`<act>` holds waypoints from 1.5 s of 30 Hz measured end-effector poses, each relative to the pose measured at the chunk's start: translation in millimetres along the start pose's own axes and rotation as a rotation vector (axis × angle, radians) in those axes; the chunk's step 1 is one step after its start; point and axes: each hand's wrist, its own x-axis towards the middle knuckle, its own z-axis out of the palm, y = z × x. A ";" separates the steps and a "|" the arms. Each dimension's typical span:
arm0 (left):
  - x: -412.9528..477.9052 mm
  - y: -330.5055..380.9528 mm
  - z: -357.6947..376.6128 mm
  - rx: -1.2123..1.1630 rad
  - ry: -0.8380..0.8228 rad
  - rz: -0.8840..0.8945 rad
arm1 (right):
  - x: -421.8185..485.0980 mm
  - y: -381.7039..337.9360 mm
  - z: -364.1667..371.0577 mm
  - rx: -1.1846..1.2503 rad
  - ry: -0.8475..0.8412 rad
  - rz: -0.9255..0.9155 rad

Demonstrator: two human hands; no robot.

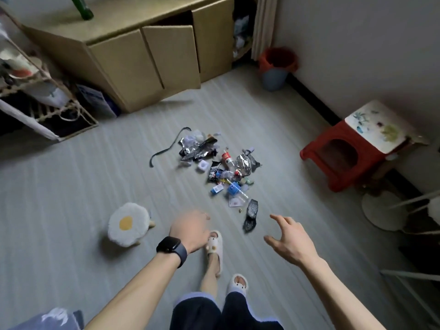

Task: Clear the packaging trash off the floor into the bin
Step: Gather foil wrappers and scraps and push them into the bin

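The right hand [289, 239] is held above the pale grey, striped floor [95, 175] with its fingers spread and slightly bent, thumb apart from the rest; nothing is held or touched. The left hand [190, 231] is seen from the back and is somewhat blurred; its fingers are loosely curled downward, and no object is seen in it. A black, square-faced smartwatch [171, 248] is worn on the left wrist. The pile of packaging trash [214, 167] lies on the floor ahead of both hands and apart from them. It is made up of crumpled silver foil wrappers [192, 148], a clear plastic bottle with a red label [227, 159], a small blue carton [233, 188] and assorted scraps. A long black strip [164, 148] curves away at the pile's left edge, and a black mesh-patterned wrapper [251, 214] lies at its near end, closest to the right hand. The blue-grey plastic bin with a red liner [276, 67] stands upright in the far corner against the wall, well apart from the pile. A fluffy white stool shaped like a fried egg [127, 225] is recorded left of the left hand, and a red plastic stool with a painted top [342, 153] to the right of the pile.
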 end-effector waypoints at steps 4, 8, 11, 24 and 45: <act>90.2 4.7 9.7 0.037 -0.106 0.086 | 60.9 10.0 17.8 0.023 -0.066 0.130; 186.7 7.8 43.2 0.087 -0.182 0.169 | 136.5 28.2 51.6 0.020 -0.117 0.206; 262.6 7.8 91.7 0.115 -0.259 0.200 | 202.8 54.5 94.8 0.018 -0.147 0.252; 535.7 -6.1 416.2 0.292 -0.327 0.246 | 467.1 214.4 392.5 -0.128 -0.286 0.209; 604.2 -3.4 560.3 0.203 0.155 0.450 | 527.0 284.6 510.7 -0.261 -0.040 0.037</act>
